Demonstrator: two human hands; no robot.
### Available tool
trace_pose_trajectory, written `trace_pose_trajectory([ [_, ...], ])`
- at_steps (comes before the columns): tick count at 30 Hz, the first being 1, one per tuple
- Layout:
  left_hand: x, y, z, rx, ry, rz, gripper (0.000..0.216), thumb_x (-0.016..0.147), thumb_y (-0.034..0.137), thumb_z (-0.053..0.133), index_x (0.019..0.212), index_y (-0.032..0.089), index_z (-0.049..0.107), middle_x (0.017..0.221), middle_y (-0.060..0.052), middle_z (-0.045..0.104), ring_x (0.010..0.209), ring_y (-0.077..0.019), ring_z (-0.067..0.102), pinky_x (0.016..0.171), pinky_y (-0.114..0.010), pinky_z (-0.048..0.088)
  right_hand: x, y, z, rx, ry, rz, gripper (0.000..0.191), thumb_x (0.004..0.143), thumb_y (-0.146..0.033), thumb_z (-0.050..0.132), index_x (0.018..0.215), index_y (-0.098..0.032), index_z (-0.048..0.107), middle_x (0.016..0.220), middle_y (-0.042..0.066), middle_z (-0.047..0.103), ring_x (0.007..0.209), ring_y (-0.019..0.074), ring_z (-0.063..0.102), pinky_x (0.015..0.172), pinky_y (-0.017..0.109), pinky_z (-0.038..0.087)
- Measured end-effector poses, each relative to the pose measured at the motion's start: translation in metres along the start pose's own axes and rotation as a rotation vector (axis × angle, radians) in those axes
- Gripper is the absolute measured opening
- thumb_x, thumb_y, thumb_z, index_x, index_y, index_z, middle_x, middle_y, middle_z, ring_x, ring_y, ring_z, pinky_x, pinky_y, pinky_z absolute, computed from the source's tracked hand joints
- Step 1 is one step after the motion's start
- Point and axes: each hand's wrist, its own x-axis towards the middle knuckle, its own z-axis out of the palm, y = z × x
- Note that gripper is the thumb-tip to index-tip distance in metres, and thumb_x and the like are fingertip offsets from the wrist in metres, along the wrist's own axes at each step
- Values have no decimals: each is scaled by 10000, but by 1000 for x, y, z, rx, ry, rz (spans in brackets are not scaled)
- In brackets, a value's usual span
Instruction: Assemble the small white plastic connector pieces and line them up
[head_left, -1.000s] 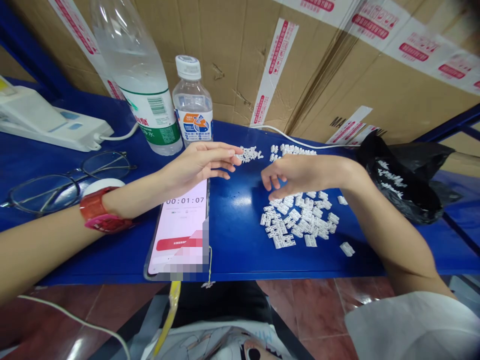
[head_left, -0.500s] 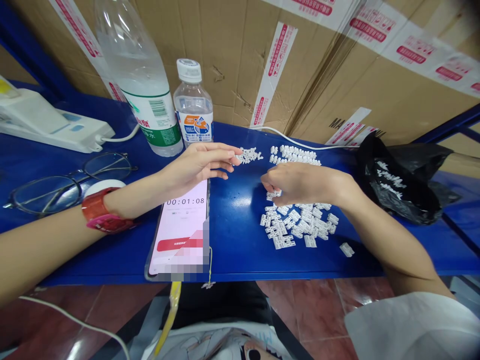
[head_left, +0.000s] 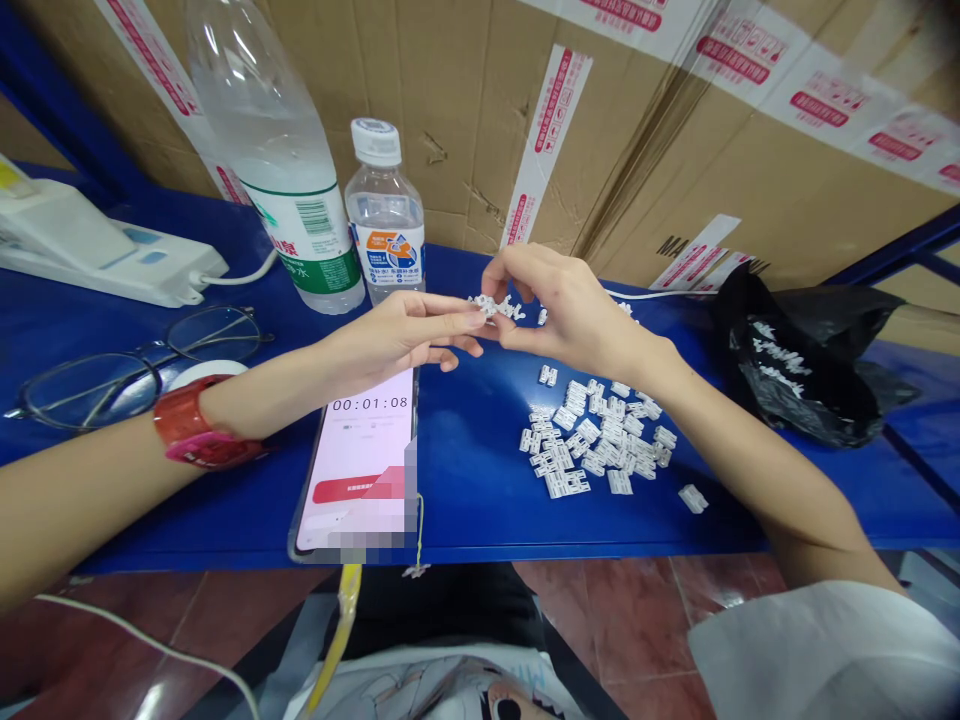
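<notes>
My left hand [head_left: 401, 335] reaches across the blue table [head_left: 472, 480], its fingertips pinched together on a small white plastic piece [head_left: 486, 304]. My right hand [head_left: 566, 305] meets it from the right, thumb and fingers closed on the same little cluster of pieces. Both hands hover over the far middle of the table. A loose pile of white plastic pieces [head_left: 600, 440] lies below my right wrist. A smaller heap [head_left: 516, 306] shows just behind the fingertips, partly hidden by my right hand.
A phone [head_left: 364, 460] showing a timer lies under my left forearm. A large water bottle [head_left: 277, 170], a small bottle [head_left: 386, 215], glasses [head_left: 112, 375] and a white power strip [head_left: 97, 250] stand left. A black bag [head_left: 810, 350] sits right, cardboard boxes [head_left: 675, 150] behind.
My right hand dipped into the pile, closed, then rose up and left to meet my left fingertips. My left hand has barely moved.
</notes>
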Motion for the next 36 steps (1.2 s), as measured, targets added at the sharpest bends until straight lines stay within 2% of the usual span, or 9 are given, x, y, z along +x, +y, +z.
trace_pose_trajectory([
  [4, 2, 1, -2, -34, 61, 58, 174, 761, 329, 927, 881, 214, 874, 858, -48, 777, 782, -143, 664, 643, -241, 484, 2, 1, 3, 67, 51, -46, 87, 984, -262, 625, 1031, -194, 596, 1006, 43, 653, 943, 185, 601, 869, 352, 494],
  [8, 4, 2, -4, -53, 133, 67, 170, 781, 311, 906, 907, 206, 863, 807, -34, 764, 791, -147, 679, 692, -245, 513, 4, 10, 5, 202, 99, 8, 261, 983, -411, 691, 1110, -192, 627, 1031, 45, 696, 890, 167, 607, 842, 337, 505],
  [13, 3, 7, -2, -86, 273, 141, 175, 823, 273, 848, 977, 198, 812, 1054, -57, 818, 845, -152, 702, 682, -246, 512, 6, 29, 28, 284, 77, 41, 336, 976, -501, 701, 1026, -169, 692, 993, 49, 739, 869, 173, 618, 856, 340, 501],
  [15, 2, 9, 0, -114, 325, 152, 145, 837, 233, 806, 976, 197, 788, 1119, -59, 812, 839, -149, 703, 664, -245, 508, 7, 32, 43, 203, 18, 19, 285, 997, -439, 680, 1063, -164, 709, 1050, 78, 739, 955, 215, 626, 917, 383, 500],
  [18, 0, 11, 4, -137, 325, 151, 129, 824, 188, 776, 954, 194, 772, 1082, -56, 801, 813, -148, 692, 607, -237, 477, 8, 30, 63, 47, -61, -24, 272, 1026, -299, 612, 1225, -133, 695, 1165, 148, 701, 1114, 290, 601, 1028, 469, 480],
  [21, -1, 13, 6, -135, 306, 149, 151, 806, 195, 792, 954, 187, 763, 1069, -66, 791, 808, -156, 687, 609, -255, 471, 9, 26, 73, -12, -128, -45, 241, 1019, -204, 560, 1199, -148, 711, 1170, 150, 690, 1156, 312, 581, 1069, 500, 463],
  [29, -1, 11, 3, -160, 267, 152, 122, 846, 214, 806, 959, 177, 778, 1083, -72, 811, 743, -118, 668, 595, -227, 469, 11, 21, 65, 16, -221, 36, 229, 952, -62, 489, 1032, -120, 695, 1036, 139, 721, 982, 249, 645, 970, 410, 503],
  [32, 0, 9, 3, -139, 263, 163, 133, 837, 227, 819, 958, 181, 792, 1045, -70, 817, 736, -125, 675, 584, -230, 467, 10, 21, 60, 22, -253, 20, 232, 928, -42, 494, 1022, -135, 683, 1072, 133, 711, 1038, 245, 635, 996, 401, 495],
  [36, -1, 9, 3, -119, 257, 162, 150, 838, 240, 834, 972, 182, 801, 1022, -68, 817, 725, -127, 684, 576, -233, 471, 7, 23, 58, 0, -238, -2, 156, 960, -109, 527, 1017, -160, 663, 1161, 136, 667, 1147, 257, 594, 1029, 407, 472],
])
